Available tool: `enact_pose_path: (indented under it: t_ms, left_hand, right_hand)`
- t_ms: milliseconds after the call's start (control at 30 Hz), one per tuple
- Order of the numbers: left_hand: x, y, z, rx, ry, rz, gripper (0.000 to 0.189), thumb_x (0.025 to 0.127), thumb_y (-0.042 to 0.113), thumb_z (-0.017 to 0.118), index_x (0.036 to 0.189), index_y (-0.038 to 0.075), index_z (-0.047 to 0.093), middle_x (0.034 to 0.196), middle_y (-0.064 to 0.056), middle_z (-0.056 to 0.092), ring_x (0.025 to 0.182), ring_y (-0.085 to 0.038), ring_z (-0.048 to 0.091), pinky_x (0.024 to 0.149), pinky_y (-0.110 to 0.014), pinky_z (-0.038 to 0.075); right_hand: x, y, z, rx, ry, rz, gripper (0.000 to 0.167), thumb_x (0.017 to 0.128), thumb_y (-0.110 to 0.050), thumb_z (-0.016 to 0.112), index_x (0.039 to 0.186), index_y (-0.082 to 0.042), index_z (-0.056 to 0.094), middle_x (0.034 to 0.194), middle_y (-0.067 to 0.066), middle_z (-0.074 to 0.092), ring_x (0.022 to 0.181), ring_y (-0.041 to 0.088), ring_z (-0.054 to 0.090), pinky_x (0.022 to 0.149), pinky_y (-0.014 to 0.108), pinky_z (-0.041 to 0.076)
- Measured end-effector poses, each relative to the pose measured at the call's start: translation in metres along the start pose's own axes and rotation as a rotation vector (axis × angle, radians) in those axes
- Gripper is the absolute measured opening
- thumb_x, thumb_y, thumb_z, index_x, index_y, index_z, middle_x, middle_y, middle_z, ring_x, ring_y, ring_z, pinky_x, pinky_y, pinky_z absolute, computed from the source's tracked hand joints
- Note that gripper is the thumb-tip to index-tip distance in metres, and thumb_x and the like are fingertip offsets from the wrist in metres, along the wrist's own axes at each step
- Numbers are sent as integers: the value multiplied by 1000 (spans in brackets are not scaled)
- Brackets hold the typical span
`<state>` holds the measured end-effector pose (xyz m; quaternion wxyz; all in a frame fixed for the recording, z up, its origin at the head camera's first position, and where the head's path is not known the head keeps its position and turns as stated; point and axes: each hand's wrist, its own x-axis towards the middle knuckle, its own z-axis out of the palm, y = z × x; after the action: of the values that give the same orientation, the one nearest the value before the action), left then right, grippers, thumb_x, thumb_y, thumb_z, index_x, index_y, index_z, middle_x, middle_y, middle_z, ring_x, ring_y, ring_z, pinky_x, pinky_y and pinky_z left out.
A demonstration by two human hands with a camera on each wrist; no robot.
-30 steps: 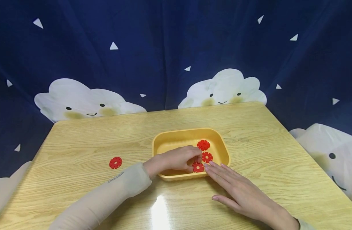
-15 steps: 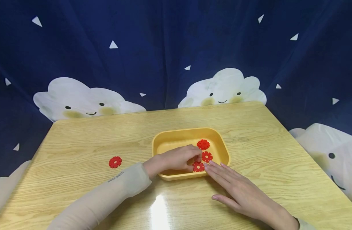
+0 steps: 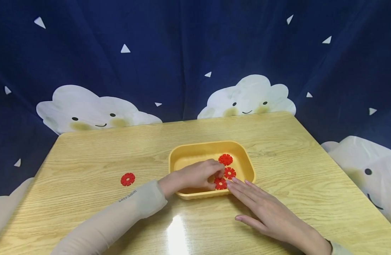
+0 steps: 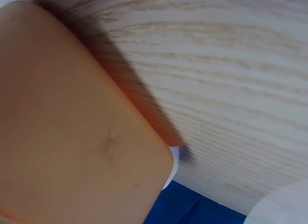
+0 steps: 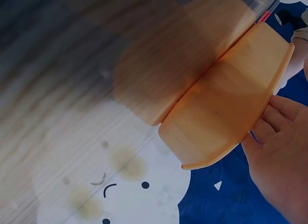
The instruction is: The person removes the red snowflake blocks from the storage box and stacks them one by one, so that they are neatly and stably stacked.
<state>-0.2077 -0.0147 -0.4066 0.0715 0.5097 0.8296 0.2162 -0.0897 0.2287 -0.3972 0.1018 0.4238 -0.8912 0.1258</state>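
Note:
Inside the yellow plastic tray (image 3: 211, 144), my left hand (image 3: 200, 174) has its fingers curled. Its thumb and forefinger pinch the left edge of the front red notched disc (image 3: 221, 183). Another red disc (image 3: 229, 173) lies just behind that one, and an overlapping pair of red discs (image 3: 225, 159) lies at the back right of the tray. My right hand (image 3: 262, 209) is outstretched, fingertips on the tray's front right rim and thumb spread apart. The right wrist view shows its fingers (image 5: 273, 119) along the rim. Only the tray's outer wall (image 4: 82, 118) fills the left wrist view; the hand is hidden there.
A single red disc (image 3: 128, 179) lies on the wooden table (image 3: 96, 156) to the left of the tray. Behind and beside the table hangs a dark blue curtain (image 3: 169, 42) printed with white clouds and triangles.
The front red disc has shifted very slightly to the right beside my left fingertips. Both hands otherwise keep their places, and the head view tilts a little.

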Motion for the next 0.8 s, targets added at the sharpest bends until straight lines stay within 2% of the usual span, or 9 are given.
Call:
enact_pose_path:
  t_ms: [233,400,600,800]
  left_hand:
    - [-1,-2,-2,-14,66,28,29,77,9,77,96,9,56,89,-2,58,84,-14,54,75,-15,43]
    - [-6,-3,-9,-64,130,13,26,76,7,74,96,7,57,87,-2,58,82,-13,53,74,-16,43]
    - [-21,-1,-22,-160,216,-45,26,76,4,74,98,4,58,92,-4,61,85,-18,58,78,-22,50]
    - [-41,-2,-33,-176,326,-81,28,76,6,76,98,5,59,92,-3,62,86,-23,60,78,-33,54]
  right_hand:
    - [0,0,0,-3,1,-6,80,90,-37,69,155,-15,29,158,3,31,143,21,31,117,28,14]
    - [1,0,-1,2,-18,2,77,91,-38,68,154,-13,31,158,2,31,143,21,31,117,28,14]
    - [1,0,-1,6,-23,5,78,92,-39,65,156,-16,26,158,3,31,143,21,31,117,28,14]
    - [1,-1,0,4,5,-8,81,90,-37,69,155,-16,27,158,1,29,142,21,32,117,30,16]
